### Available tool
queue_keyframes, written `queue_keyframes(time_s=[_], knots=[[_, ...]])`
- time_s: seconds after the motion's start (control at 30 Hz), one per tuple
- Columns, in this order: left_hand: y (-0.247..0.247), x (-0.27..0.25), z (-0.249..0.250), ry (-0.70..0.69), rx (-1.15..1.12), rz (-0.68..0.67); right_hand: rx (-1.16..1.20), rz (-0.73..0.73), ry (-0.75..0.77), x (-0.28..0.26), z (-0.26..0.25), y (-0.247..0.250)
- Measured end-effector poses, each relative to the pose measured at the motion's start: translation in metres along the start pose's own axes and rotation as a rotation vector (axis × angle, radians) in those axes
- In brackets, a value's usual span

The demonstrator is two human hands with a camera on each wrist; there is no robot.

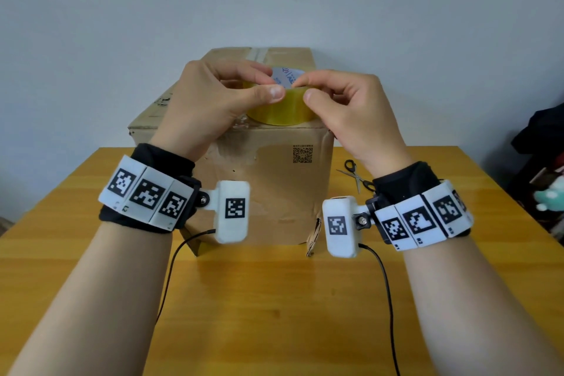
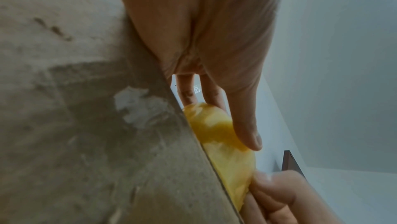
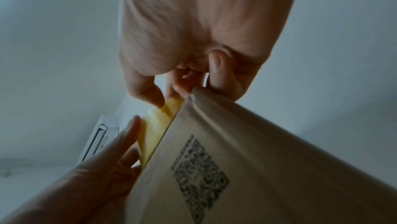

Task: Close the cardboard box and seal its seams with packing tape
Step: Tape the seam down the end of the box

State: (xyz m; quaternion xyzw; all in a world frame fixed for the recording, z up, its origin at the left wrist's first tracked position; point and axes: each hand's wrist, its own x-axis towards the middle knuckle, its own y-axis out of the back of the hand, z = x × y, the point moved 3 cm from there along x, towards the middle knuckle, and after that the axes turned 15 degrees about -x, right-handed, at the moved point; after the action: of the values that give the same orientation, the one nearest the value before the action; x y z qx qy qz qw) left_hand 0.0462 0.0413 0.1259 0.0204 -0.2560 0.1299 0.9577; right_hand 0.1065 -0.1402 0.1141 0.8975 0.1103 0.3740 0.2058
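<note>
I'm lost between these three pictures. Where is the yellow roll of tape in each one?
Head view: the tape roll sits on top of the cardboard box, centre of the picture, between the left hand and right hand.
Left wrist view: a yellow blur at lower centre, along the box edge.
Right wrist view: a yellow sliver left of centre, beside the box.
Shared landmark: the box's top edge.

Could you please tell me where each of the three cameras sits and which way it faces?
Head: above, facing forward and down at the box, tape roll, scissors; both forearms show.
Left wrist: low beside the box, looking along the left hand to its grip.
Right wrist: same, along the right hand.
Shared: both wrist views show the roll and the other hand.
</note>
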Motion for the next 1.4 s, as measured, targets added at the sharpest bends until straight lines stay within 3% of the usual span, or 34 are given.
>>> queue_keyframes(time_s=[0.93,1.17,1.4], knots=[[0.0,-0.001,0.0,0.007,0.003,0.0,-0.054,0.048,-0.042,0.0,-0.005,0.0],[0.002,-0.001,0.001,0.012,0.015,-0.002,0.03,-0.015,-0.061,-0.005,-0.006,0.003],[0.001,-0.003,0.002,0.011,0.019,-0.005,0.025,0.05,-0.054,-0.005,-0.007,0.0]])
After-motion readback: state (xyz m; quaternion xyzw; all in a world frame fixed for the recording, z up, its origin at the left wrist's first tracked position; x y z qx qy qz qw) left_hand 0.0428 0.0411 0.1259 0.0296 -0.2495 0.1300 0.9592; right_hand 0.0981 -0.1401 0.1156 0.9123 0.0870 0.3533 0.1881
